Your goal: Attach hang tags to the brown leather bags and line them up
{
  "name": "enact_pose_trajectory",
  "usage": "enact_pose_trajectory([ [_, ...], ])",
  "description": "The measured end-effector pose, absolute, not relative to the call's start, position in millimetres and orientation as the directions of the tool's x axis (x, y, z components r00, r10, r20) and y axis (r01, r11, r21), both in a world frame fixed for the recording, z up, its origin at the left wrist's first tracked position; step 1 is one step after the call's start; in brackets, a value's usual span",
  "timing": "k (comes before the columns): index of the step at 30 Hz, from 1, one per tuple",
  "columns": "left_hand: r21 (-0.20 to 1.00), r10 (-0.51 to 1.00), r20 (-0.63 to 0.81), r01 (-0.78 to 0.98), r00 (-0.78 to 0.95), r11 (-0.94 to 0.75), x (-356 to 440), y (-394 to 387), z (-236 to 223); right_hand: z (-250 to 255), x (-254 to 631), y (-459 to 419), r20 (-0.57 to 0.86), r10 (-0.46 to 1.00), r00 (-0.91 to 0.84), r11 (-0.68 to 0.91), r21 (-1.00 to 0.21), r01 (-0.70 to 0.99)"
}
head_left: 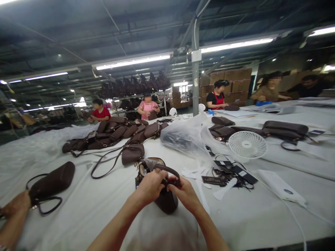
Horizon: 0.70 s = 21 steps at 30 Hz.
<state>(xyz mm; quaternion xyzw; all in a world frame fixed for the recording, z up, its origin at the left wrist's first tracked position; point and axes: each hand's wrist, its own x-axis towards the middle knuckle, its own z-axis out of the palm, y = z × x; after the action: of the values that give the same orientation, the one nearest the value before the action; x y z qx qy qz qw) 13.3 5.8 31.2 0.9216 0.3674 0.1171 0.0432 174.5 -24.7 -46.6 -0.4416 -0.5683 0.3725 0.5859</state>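
A dark brown handbag (pixel 167 202) stands in front of me on the white-covered table, its top open and a pale lining showing. My left hand (pixel 150 186) is closed at the bag's top edge, near the base of its handle (pixel 170 170). My right hand (pixel 184 191) pinches at the same spot from the right side, under the handle's arch. Between the fingertips there is a small gold-coloured piece of hardware, too small to make out fully. Just behind the bag lies a smaller brown pouch (pixel 133 154) with a long strap.
Brown bags (pixel 115 134) are heaped at the back left. To the right are black tags (pixel 222 176), a white fan (pixel 247 144) and a white power bank (pixel 281 186) with a cable. A plastic bag (pixel 183 136) lies ahead. At left, a co-worker's hand (pixel 17 205) holds another bag (pixel 53 179).
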Motion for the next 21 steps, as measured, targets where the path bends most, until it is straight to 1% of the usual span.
enact_pose_trajectory([
  [2, 0.063, 0.639, 0.219, 0.643, 0.737, -0.763, 14, 1, 24, -47, 173, -27, 0.313, 0.948, 0.055, 0.313, -0.950, 0.015],
  [3, 0.009, 0.621, 0.240, 0.638, 0.746, -0.770, 14, -1, 19, -46, 172, -28, 0.314, 0.948, 0.047, 0.313, -0.949, 0.018],
  [5, -0.082, 0.594, 0.282, 0.635, 0.754, -0.768, 16, -2, 9, -42, 173, -30, 0.331, 0.943, 0.035, 0.329, -0.942, 0.064],
  [7, -0.143, 0.567, 0.315, 0.629, 0.761, -0.764, 18, -1, 0, -39, 174, -33, 0.341, 0.939, 0.037, 0.337, -0.937, 0.091],
  [9, -0.169, 0.518, 0.352, 0.597, 0.780, -0.785, 19, 4, -7, -40, 177, -36, 0.330, 0.943, 0.049, 0.327, -0.943, 0.062],
  [13, -0.173, 0.434, 0.434, 0.546, 0.789, -0.820, 17, 11, -16, -63, 175, -39, 0.311, 0.948, 0.065, 0.317, -0.938, -0.137],
  [14, -0.165, 0.432, 0.451, 0.549, 0.781, -0.819, 16, 12, -18, -73, 172, -39, 0.314, 0.946, 0.078, 0.322, -0.934, -0.154],
  [15, -0.153, 0.437, 0.468, 0.558, 0.768, -0.816, 16, 12, -19, -83, 169, -38, 0.318, 0.942, 0.108, 0.330, -0.935, -0.128],
  [16, -0.136, 0.443, 0.488, 0.567, 0.752, -0.813, 17, 11, -20, -93, 164, -36, 0.326, 0.933, 0.153, 0.339, -0.939, -0.062],
  [18, -0.090, 0.446, 0.529, 0.570, 0.722, -0.816, 19, 10, -22, -107, 152, -31, 0.354, 0.897, 0.266, 0.335, -0.935, 0.116],
  [20, -0.042, 0.446, 0.563, 0.563, 0.696, -0.825, 22, 10, -23, -113, 142, -27, 0.391, 0.851, 0.351, 0.313, -0.914, 0.259],
  [21, -0.022, 0.449, 0.573, 0.561, 0.686, -0.828, 23, 10, -23, -112, 138, -25, 0.413, 0.833, 0.370, 0.312, -0.901, 0.302],
])
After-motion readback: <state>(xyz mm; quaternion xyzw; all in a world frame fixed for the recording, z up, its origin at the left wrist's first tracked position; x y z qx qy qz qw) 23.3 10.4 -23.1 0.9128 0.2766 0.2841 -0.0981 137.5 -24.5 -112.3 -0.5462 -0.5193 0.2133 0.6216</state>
